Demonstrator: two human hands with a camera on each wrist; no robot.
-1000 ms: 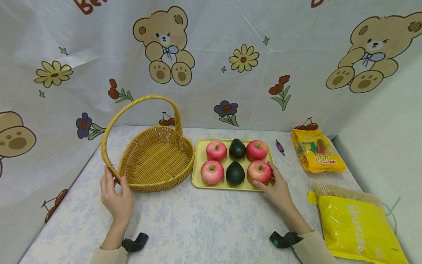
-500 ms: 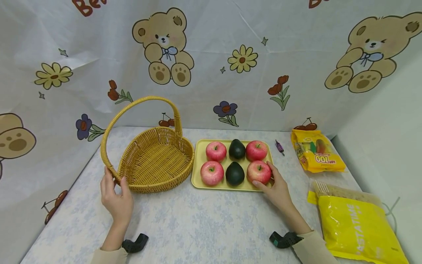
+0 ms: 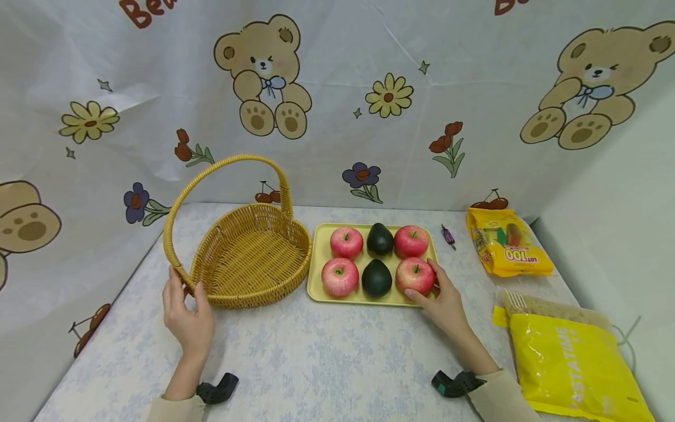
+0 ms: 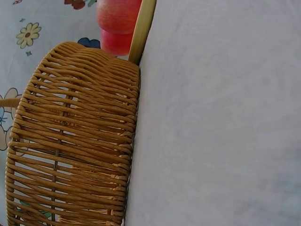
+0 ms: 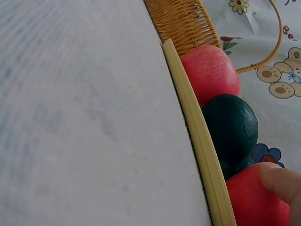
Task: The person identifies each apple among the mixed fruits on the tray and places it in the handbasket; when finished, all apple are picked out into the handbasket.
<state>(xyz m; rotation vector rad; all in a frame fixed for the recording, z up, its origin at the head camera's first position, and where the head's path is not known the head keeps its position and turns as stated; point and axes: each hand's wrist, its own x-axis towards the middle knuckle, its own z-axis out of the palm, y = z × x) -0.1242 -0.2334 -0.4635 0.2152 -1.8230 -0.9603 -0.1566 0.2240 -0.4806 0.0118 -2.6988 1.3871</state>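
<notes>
A wicker basket (image 3: 248,258) with a tall arched handle stands at the left of the table, nothing inside it. My left hand (image 3: 190,322) holds its near left edge, fingers and thumb either side of the handle's foot. To the basket's right lies a yellow tray (image 3: 337,300) with red apples and two dark green avocados. My right hand (image 3: 445,299) grips the front right apple (image 3: 415,275), which sits in the tray; the thumb presses that apple (image 5: 254,197) in the right wrist view. Beside it is the front avocado (image 3: 377,278). The left wrist view shows the basket's woven side (image 4: 75,136) but no hand.
Behind the tray's right end lies a small purple wrapped candy (image 3: 448,235). A yellow snack bag (image 3: 508,243) and a larger yellow pasta bag (image 3: 575,357) lie along the right side. A bear-printed cloth (image 3: 327,88) hangs at the back.
</notes>
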